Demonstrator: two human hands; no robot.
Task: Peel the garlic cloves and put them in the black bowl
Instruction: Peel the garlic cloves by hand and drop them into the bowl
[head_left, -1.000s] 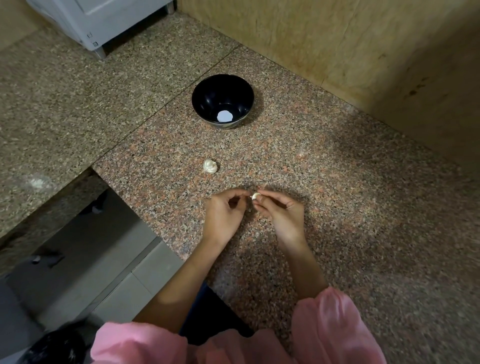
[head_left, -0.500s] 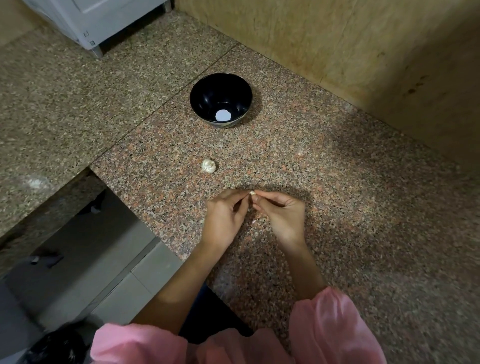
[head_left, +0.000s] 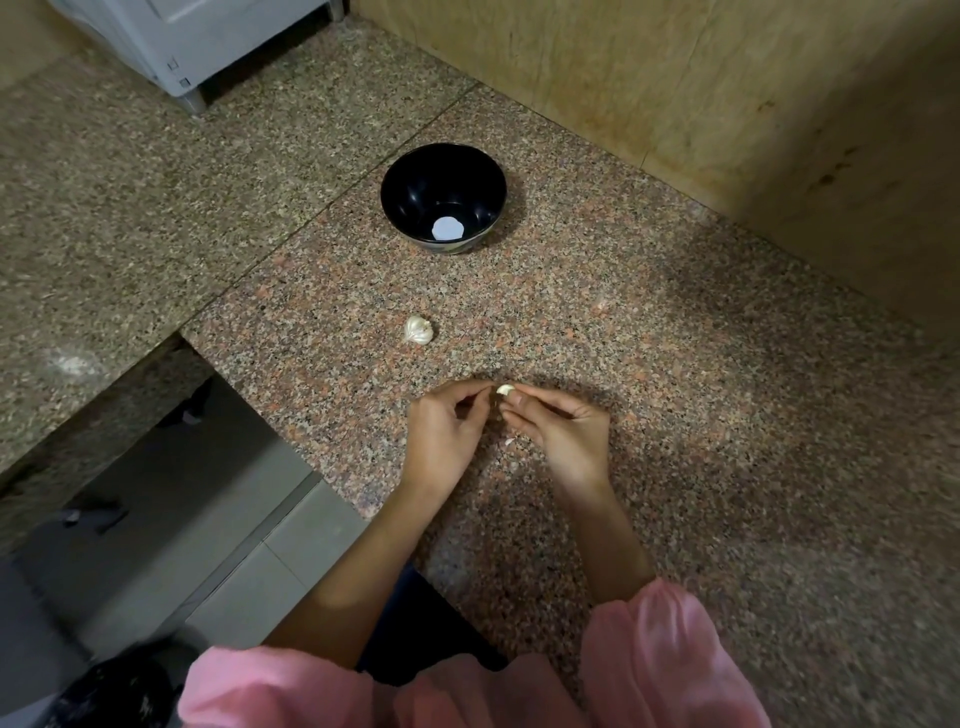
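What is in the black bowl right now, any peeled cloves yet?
Empty of cloves: the upright black bowl shows only a flat pale round patch at its bottom, possibly glare; cannot tell.

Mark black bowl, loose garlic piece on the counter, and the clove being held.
black bowl (head_left: 413, 182), head view, left inner wall.
loose garlic piece (head_left: 417, 330), head view, its middle.
held clove (head_left: 505, 389), head view, exposed top.

The desk (head_left: 701, 374) is speckled granite-like stone with a smooth, low-sheen finish. The black bowl (head_left: 415, 192) has a glossy, smooth interior. The loose garlic clove (head_left: 417, 330) carries dry, papery skin. The sleeve (head_left: 665, 654) is soft pink cloth.
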